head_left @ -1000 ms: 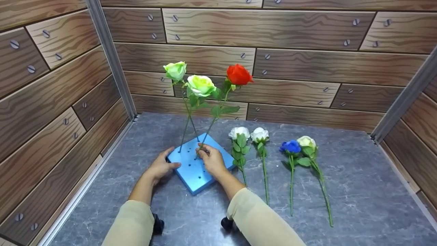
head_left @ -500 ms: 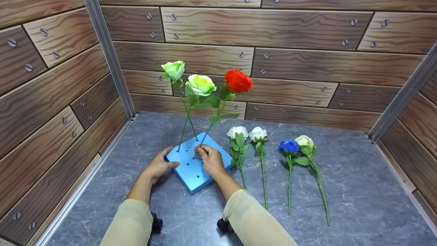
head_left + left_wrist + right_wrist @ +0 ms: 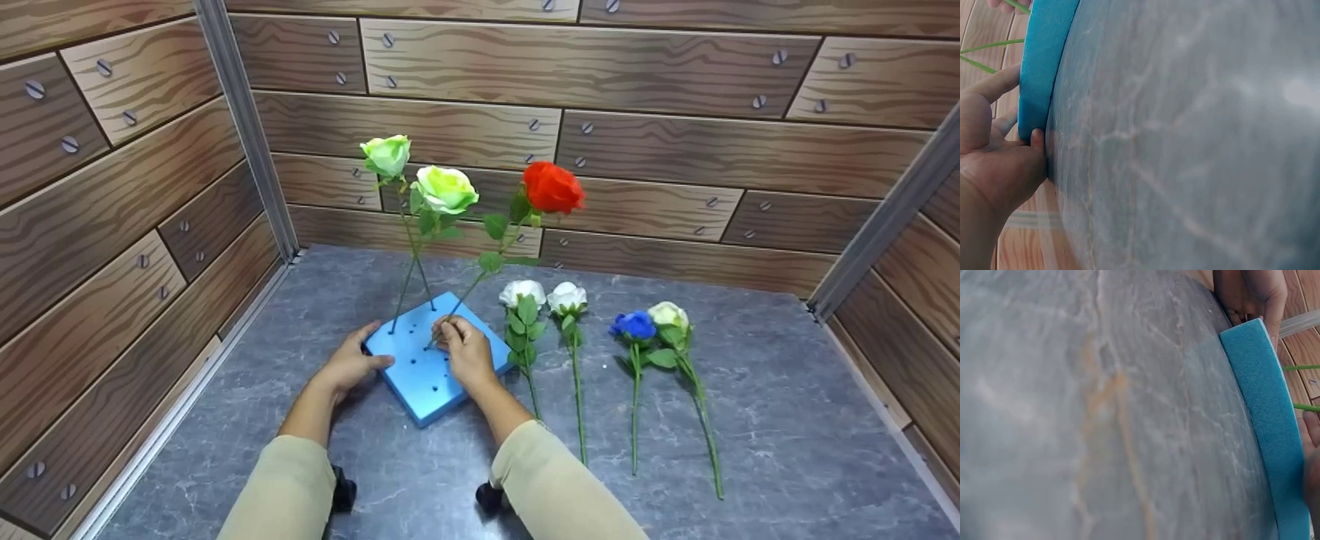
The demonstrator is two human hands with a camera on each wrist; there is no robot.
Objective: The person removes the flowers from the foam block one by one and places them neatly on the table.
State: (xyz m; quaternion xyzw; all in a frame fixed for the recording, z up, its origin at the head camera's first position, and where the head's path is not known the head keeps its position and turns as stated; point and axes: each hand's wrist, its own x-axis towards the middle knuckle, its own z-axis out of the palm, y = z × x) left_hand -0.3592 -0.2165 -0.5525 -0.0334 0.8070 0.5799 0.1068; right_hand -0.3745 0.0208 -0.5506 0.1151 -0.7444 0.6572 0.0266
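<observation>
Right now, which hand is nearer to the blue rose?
Right. The right hand pinches the red rose by its stem over the blue block, with the white roses between it and the blue rose; the left hand holds the block's left edge, farther off.

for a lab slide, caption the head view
Left hand holds blue block; right hand pinches red rose by its stem

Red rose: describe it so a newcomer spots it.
On the grey marbled tabletop, find the blue block. Of three stems rising from it, follow the one pinched by the right hand up to the red rose. It alone is red; both standing neighbours are pale green.
</observation>
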